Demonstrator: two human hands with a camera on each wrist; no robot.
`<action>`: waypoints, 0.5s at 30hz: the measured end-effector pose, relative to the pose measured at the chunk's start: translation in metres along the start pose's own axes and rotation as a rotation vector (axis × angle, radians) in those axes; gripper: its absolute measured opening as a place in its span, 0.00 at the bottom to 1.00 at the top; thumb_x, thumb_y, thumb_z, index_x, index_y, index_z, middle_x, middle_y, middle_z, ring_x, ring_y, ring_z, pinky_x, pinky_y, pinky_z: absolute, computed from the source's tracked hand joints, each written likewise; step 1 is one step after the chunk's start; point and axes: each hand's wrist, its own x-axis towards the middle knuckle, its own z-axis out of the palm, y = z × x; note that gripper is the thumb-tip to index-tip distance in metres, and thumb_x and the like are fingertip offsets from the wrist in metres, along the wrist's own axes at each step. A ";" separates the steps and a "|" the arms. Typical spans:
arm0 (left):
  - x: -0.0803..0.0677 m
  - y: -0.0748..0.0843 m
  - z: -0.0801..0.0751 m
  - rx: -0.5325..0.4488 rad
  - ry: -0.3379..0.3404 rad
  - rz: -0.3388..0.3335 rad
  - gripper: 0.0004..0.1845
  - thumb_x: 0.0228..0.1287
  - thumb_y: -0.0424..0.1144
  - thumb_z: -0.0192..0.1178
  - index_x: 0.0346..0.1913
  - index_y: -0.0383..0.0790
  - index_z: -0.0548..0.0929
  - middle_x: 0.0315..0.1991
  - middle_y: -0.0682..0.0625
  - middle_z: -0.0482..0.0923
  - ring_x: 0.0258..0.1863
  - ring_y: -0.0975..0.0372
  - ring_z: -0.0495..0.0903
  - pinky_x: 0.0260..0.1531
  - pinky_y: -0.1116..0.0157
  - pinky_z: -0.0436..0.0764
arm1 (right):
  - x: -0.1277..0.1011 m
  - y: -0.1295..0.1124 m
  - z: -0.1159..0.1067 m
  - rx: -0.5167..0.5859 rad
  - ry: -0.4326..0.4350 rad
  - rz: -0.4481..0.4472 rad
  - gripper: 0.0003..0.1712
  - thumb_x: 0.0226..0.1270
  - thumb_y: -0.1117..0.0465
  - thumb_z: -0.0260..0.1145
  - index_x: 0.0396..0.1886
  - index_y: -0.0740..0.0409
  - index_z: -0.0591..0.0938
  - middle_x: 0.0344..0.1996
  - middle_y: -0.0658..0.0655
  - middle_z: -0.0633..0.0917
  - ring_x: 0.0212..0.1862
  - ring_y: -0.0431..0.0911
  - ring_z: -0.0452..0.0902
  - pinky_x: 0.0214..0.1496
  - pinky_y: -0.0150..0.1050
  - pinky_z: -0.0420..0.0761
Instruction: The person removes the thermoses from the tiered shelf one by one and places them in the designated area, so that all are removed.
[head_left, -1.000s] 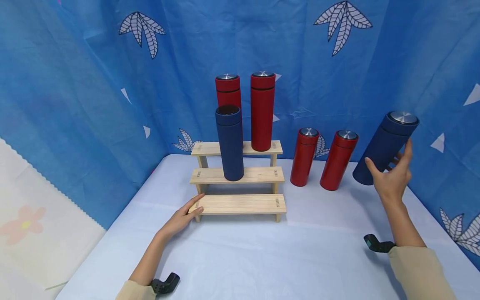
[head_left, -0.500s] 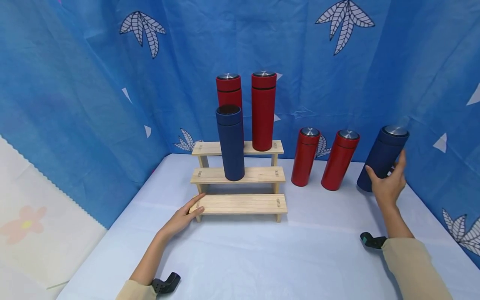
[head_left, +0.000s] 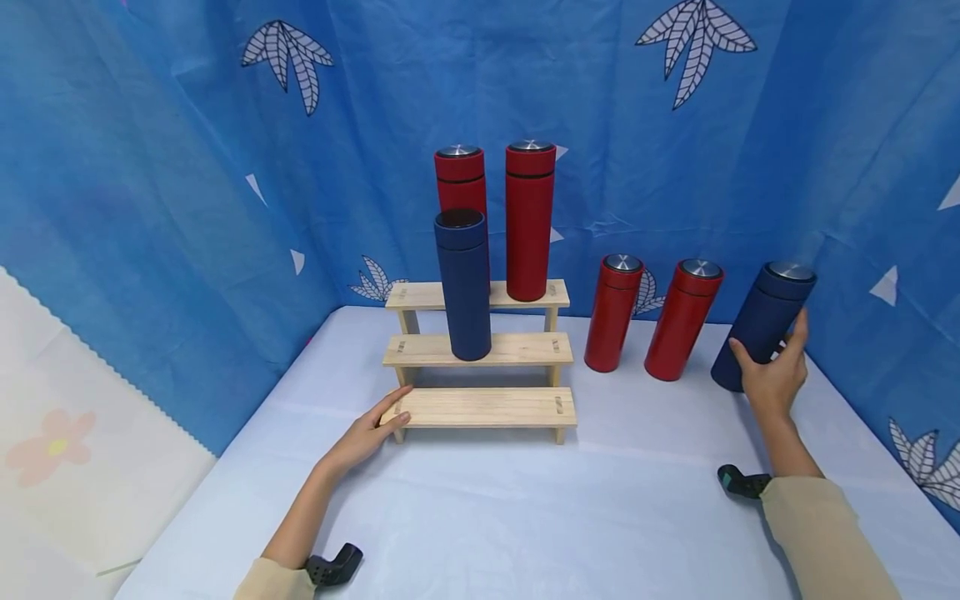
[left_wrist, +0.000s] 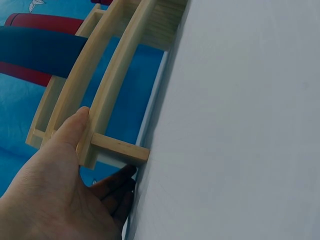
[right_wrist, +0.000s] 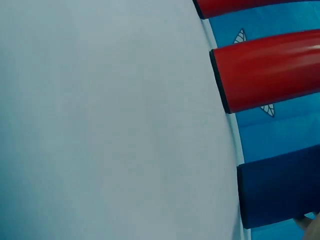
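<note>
My right hand (head_left: 776, 379) grips a blue vacuum flask (head_left: 763, 325) with a silver lid at the far right. It stands on the table, beside two shorter red flasks (head_left: 613, 312). In the right wrist view the blue flask's base (right_wrist: 275, 187) meets the tabletop, and only a sliver of the hand shows. My left hand (head_left: 363, 437) holds the left end of the lowest step of a three-tier wooden stand (head_left: 487, 407), thumb in front. A dark-lidded blue flask (head_left: 467, 292) stands on the middle step. Two tall red flasks (head_left: 530, 225) stand on the top step.
A white cloth covers the table (head_left: 525, 517). Blue curtains (head_left: 375, 125) with leaf prints hang behind and at both sides. A pale floral cloth (head_left: 67, 467) lies at the left.
My right hand has lowered the tilted blue flask onto the table, shifting it slightly left. My left hand and the stand have stayed put.
</note>
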 end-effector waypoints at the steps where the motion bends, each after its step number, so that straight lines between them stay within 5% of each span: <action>1: -0.001 0.002 0.000 0.001 0.000 -0.005 0.32 0.69 0.49 0.50 0.72 0.49 0.54 0.72 0.42 0.46 0.69 0.43 0.44 0.59 0.36 0.47 | -0.001 0.001 -0.001 -0.002 0.000 -0.003 0.54 0.53 0.54 0.71 0.72 0.34 0.46 0.66 0.55 0.64 0.63 0.53 0.63 0.63 0.54 0.61; 15: 0.000 0.002 -0.001 -0.003 -0.003 -0.008 0.32 0.69 0.50 0.50 0.72 0.52 0.54 0.72 0.44 0.45 0.69 0.45 0.44 0.60 0.37 0.46 | -0.006 -0.003 -0.001 0.000 -0.025 0.081 0.55 0.55 0.52 0.69 0.73 0.40 0.42 0.67 0.59 0.63 0.65 0.53 0.61 0.65 0.50 0.60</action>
